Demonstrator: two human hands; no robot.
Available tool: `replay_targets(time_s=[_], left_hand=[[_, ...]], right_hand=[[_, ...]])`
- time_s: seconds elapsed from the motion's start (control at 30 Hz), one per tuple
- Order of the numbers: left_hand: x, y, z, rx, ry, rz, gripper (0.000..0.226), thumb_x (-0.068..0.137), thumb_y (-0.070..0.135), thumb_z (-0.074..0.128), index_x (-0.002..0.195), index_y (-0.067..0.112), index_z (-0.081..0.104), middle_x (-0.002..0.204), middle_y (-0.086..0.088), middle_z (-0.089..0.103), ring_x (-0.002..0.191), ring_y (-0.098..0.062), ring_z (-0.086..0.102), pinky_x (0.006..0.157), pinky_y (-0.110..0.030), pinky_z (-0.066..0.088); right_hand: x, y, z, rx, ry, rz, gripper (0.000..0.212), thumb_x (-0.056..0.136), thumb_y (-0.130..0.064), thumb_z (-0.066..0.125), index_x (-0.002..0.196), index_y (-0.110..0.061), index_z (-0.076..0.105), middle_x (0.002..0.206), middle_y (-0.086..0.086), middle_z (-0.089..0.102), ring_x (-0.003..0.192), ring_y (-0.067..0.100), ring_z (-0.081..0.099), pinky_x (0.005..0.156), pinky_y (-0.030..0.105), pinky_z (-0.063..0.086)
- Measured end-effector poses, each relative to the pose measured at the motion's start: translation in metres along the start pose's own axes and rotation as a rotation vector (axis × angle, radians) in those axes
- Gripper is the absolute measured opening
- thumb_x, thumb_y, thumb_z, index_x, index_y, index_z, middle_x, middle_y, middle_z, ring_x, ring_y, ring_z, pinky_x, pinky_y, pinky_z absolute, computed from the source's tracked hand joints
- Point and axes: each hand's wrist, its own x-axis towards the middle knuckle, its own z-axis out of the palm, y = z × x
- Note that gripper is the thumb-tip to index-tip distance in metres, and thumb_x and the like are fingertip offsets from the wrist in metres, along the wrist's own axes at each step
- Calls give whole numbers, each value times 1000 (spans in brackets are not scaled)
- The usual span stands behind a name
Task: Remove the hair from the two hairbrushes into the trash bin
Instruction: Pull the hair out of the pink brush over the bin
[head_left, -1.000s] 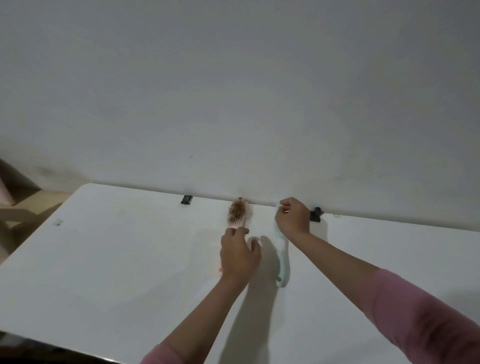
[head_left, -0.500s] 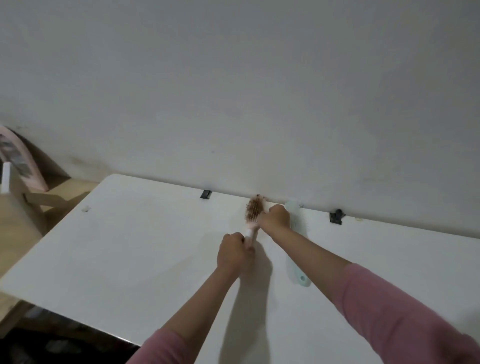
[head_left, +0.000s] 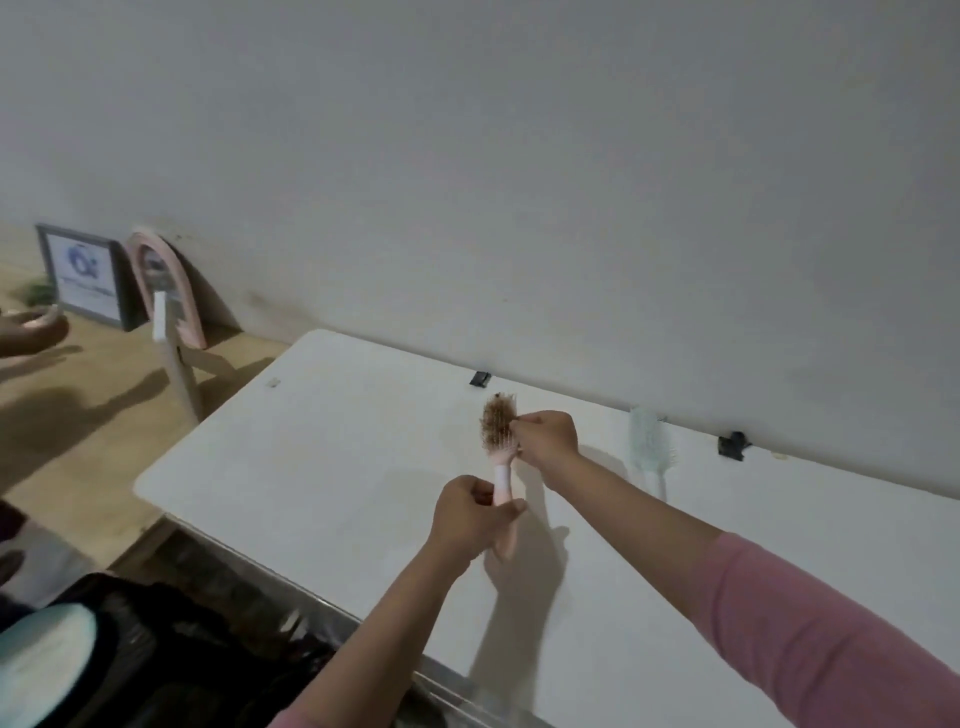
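My left hand (head_left: 470, 519) grips the handle of a pink hairbrush (head_left: 503, 483), held above the white table (head_left: 311, 467). The brush head is matted with brown hair (head_left: 496, 418). My right hand (head_left: 548, 439) pinches that hair at the head's right side. A pale green hairbrush (head_left: 649, 449) lies flat on the table to the right, near the wall, untouched. At the lower left, below the table edge, is a dark bin lined with a black bag (head_left: 171, 649).
Two black clips (head_left: 480, 378) (head_left: 732, 446) sit at the table's back edge by the wall. Left of the table stand a framed picture (head_left: 83, 275), a pink arched mirror (head_left: 166, 286) and a wooden surface. Another person's hand (head_left: 31, 327) shows at the far left.
My right hand left the green brush on the table and moved to the pink brush's hair. My left hand lifted the pink brush. The view swung left and down, showing the bin.
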Motion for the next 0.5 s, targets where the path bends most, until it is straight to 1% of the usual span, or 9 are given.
replay_targets(time_s=[0.03, 0.1, 0.17, 0.23, 0.3, 0.33, 0.4, 0.43, 0.5], left_hand=[[-8, -4, -11, -58, 24, -9, 34, 70, 20, 84, 87, 1, 62, 81, -10, 68, 73, -25, 68, 61, -35, 56], [-27, -15, -36, -157, 81, -30, 39, 71, 17, 85, 97, -1, 62, 89, -13, 69, 77, -25, 69, 59, -34, 56], [-44, -27, -58, -216, 140, -38, 37, 72, 17, 84, 97, 2, 61, 90, -12, 69, 76, -24, 68, 63, -37, 58], [-65, -46, -85, -274, 227, -58, 36, 74, 18, 83, 99, 6, 60, 91, -12, 69, 76, -25, 68, 69, -41, 58], [-84, -64, -110, -349, 284, -87, 39, 77, 18, 81, 106, 6, 58, 97, -16, 68, 74, -24, 67, 60, -35, 58], [-93, -72, -121, -378, 304, -98, 40, 78, 18, 79, 108, 6, 56, 101, -17, 66, 72, -23, 66, 52, -29, 56], [-113, -94, -148, -413, 376, -119, 42, 80, 18, 78, 112, 5, 54, 105, -18, 63, 72, -20, 64, 43, -22, 50], [-121, -105, -159, -422, 399, -122, 43, 80, 18, 78, 112, 5, 54, 106, -18, 63, 73, -20, 64, 42, -22, 49], [-134, -126, -178, -440, 430, -134, 44, 80, 17, 78, 113, 3, 52, 103, -16, 64, 75, -20, 64, 47, -25, 51]], right_hand=[[-8, -1, 11, 19, -28, -5, 17, 75, -4, 56, 61, -15, 54, 68, 3, 52, 72, 19, 52, 89, 49, 55], [-30, -5, 35, 36, -91, -15, 22, 77, -4, 57, 59, -15, 54, 69, 5, 53, 73, 19, 54, 89, 54, 53], [-50, -7, 58, 62, -159, -22, 25, 81, -3, 59, 59, -14, 54, 69, 3, 54, 75, 20, 58, 88, 50, 56], [-74, -7, 91, 81, -263, -25, 17, 84, -2, 59, 68, -4, 62, 72, 4, 56, 81, 21, 60, 84, 41, 58], [-96, -4, 125, 92, -336, -45, 15, 86, -1, 58, 83, 14, 62, 73, 6, 52, 82, 22, 57, 80, 39, 58], [-107, -2, 141, 87, -368, -45, 15, 86, -1, 58, 83, 14, 62, 74, 6, 52, 83, 23, 57, 80, 39, 58], [-133, 7, 178, 49, -451, -45, 15, 87, -2, 59, 71, -3, 62, 75, 3, 56, 85, 23, 59, 81, 40, 58], [-144, 13, 195, 33, -481, -49, 20, 87, -3, 60, 68, -9, 61, 75, 3, 58, 84, 23, 60, 82, 42, 58], [-162, 24, 223, -1, -530, -66, 23, 85, -5, 62, 63, -13, 60, 72, 4, 60, 80, 26, 62, 85, 48, 57]])
